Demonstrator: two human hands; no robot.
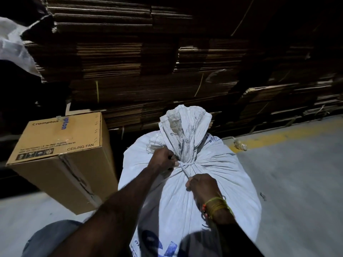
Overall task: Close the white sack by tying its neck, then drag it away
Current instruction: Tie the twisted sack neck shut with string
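Two ends of a white tie (182, 166) are gripped at the gathered neck of the white sack (209, 175), standing on the floor (300, 182): one by the fisted left hand (164, 160), one by the fisted right hand (202, 186), both arms outstretched.

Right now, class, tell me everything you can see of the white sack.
The white sack looks like woven plastic, full and upright on the grey floor, blue print low on its near side. Its neck is gathered and cinched by a thin white tie, the open top flaring above. The left hand and right hand pull the tie's ends.
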